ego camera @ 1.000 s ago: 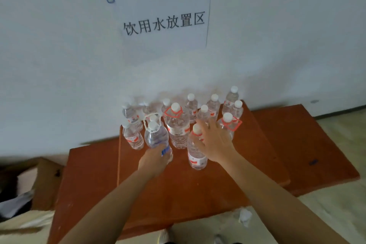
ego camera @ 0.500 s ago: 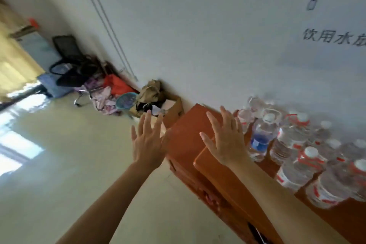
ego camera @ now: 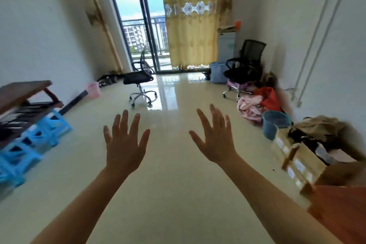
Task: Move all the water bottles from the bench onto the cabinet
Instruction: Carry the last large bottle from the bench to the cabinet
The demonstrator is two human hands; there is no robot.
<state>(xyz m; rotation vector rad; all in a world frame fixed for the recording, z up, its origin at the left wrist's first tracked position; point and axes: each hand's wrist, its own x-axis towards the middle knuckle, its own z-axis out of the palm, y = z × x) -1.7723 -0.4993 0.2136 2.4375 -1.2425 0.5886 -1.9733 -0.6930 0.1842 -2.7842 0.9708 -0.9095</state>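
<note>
Your left hand [ego camera: 124,144] and right hand [ego camera: 215,140] hover bare above the glossy cream tiled floor [ego camera: 178,194], with the fingers [ego camera: 125,123] spread wide and straight, holding and touching nothing. A smooth orange-brown wooden desk corner [ego camera: 340,216] shows at lower right. The water bottles lie outside this view.

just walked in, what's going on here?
Nothing is being handled right now. The person's left hand and right hand are both open and empty, held out over the floor. No water bottles are in view; the camera faces the balcony door, with a red-brown wooden corner at lower right.
</note>
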